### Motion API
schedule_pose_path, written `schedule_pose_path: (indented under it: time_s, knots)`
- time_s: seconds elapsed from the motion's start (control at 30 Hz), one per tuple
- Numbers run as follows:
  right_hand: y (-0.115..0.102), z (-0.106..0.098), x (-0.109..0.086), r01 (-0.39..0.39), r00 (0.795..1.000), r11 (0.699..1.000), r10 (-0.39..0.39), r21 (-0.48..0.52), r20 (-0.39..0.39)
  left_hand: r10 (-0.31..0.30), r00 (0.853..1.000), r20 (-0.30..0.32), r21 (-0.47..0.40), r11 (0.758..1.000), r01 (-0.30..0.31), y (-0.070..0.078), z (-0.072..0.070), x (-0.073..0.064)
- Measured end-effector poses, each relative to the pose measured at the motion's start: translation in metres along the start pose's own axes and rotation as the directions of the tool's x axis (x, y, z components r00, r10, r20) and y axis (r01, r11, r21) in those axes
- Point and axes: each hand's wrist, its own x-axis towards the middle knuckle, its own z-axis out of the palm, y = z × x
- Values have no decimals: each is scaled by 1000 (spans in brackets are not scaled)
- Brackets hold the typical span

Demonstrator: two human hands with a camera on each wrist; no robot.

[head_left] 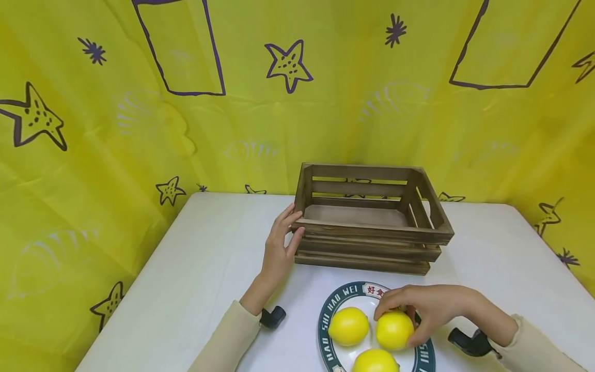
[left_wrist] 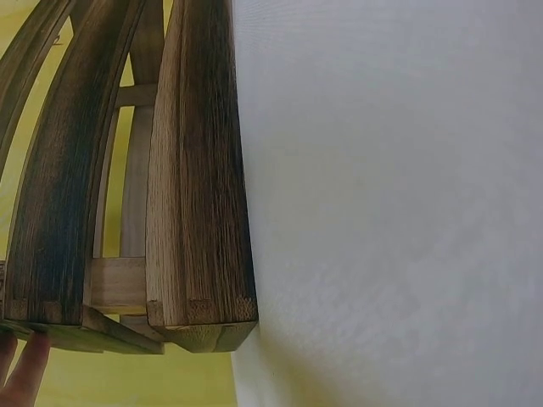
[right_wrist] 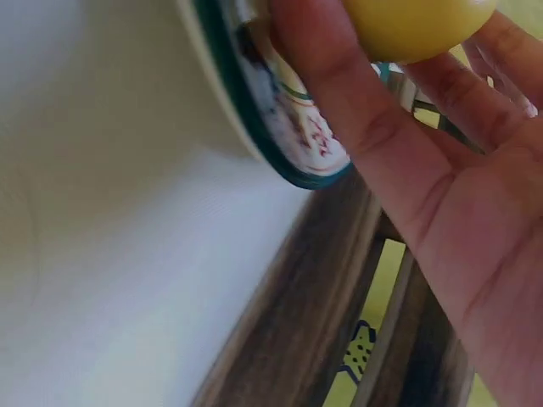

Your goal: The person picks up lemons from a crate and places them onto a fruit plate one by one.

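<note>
My right hand grips a yellow lemon on the right side of a plate, fingers on its far side and thumb on its near right side. In the right wrist view this lemon shows between thumb and fingers. Two more lemons lie on the plate, one at the left and one at the front, cut off by the frame. The round plate is white with a lettered dark green rim. My left hand touches the left front corner of a brown slatted wooden crate with extended fingers.
The crate stands at the back of a white-covered table, behind the plate, its inside floor bare. A yellow curtain with dark starfish drawings hangs behind and along both sides. Black wrist devices sit at the left wrist and right wrist.
</note>
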Motion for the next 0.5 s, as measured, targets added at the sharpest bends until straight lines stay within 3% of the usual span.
schedule_pose_path:
  time_s: [0.3, 0.5]
  knots:
    - [4, 5, -2, 17, 999, 999, -19, -47, -36, 2, 1000, -16, -2, 1000, -2, 1, -1, 0]
    - [5, 9, -5, -11, 997, 998, 7, -58, -77, 6, 1000, -8, -12, 1000, -6, 0, -1, 1]
